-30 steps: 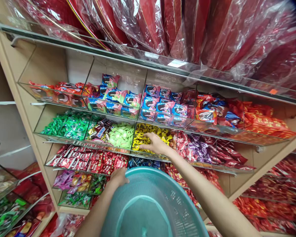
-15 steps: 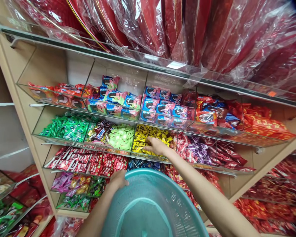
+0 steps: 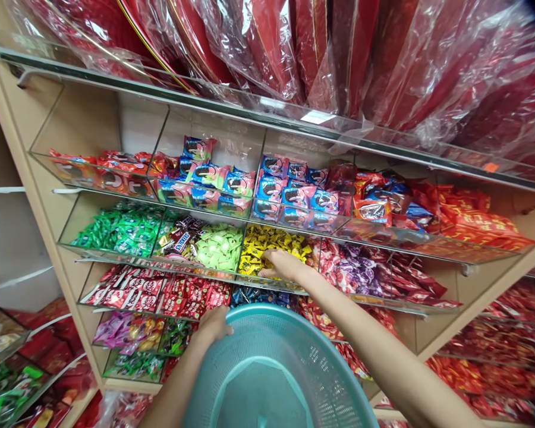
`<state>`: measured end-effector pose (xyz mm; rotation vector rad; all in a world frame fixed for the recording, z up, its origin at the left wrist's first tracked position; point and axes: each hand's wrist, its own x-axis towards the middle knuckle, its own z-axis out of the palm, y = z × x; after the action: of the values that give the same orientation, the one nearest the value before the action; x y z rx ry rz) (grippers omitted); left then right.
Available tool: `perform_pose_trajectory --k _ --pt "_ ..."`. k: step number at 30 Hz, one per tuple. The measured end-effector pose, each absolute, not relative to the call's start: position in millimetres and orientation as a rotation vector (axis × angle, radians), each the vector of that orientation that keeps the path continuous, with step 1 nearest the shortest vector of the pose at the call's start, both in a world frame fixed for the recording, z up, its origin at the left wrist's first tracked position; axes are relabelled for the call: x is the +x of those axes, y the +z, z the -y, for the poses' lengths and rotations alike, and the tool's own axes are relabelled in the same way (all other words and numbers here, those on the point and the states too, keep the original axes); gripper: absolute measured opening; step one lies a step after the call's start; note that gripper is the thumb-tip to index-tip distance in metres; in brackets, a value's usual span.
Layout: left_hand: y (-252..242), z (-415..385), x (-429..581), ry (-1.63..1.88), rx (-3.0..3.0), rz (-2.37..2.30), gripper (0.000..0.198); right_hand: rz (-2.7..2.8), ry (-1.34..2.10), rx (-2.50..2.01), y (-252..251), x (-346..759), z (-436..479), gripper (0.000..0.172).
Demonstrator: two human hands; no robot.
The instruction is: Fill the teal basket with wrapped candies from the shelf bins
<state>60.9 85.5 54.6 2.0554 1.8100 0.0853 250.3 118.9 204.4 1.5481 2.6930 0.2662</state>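
Observation:
A teal plastic basket with perforated walls fills the bottom middle, and no goods show inside it. My left hand is closed over its left rim. Above the basket, my right hand reaches into a clear shelf bin among small yellow-wrapped candies. Its thumb and fingers are apart at the candies, and the fingertips are partly hidden among them. Pale green wrapped candies lie in the bin to the left, beside brown Snickers packs. Pink-and-white wrapped candies lie just right of my right hand.
Clear dividers and front panels edge the bins. Blue-and-pink cookie packs sit one shelf higher, above my right hand. Green-wrapped candies fill a bin at left. Red items in clear plastic lie along the top. Red packets line shelves at lower right.
My right hand has shifted slightly, its fingers a little lower among the yellow candies. My left hand and the basket stay nearly in place.

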Motion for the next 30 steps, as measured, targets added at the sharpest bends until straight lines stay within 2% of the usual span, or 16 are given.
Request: perform_pose_trajectory --k 7,13,20,26,30 --pt "52.0 -86.4 60.9 0.102 2.061 -1.818 0.033 -2.612 0.361 1.562 205.1 241.0 -120.7 0.029" --pt "49.2 -87.9 59.9 0.095 2.068 -1.816 0.034 -2.609 0.352 1.527 204.7 242.5 -120.7 0.042" --pt "44.1 -91.1 59.4 0.1 2.077 -1.825 0.04 -2.61 0.294 1.558 201.6 242.6 -129.4 0.036" --pt "44.5 -92.0 60.2 0.085 2.089 -1.821 0.037 -2.615 0.228 1.633 196.5 245.1 -130.0 0.047" --pt "44.0 -92.3 60.5 0.094 2.084 -1.82 0.04 -2.633 0.199 1.691 191.5 244.5 -130.9 0.042"
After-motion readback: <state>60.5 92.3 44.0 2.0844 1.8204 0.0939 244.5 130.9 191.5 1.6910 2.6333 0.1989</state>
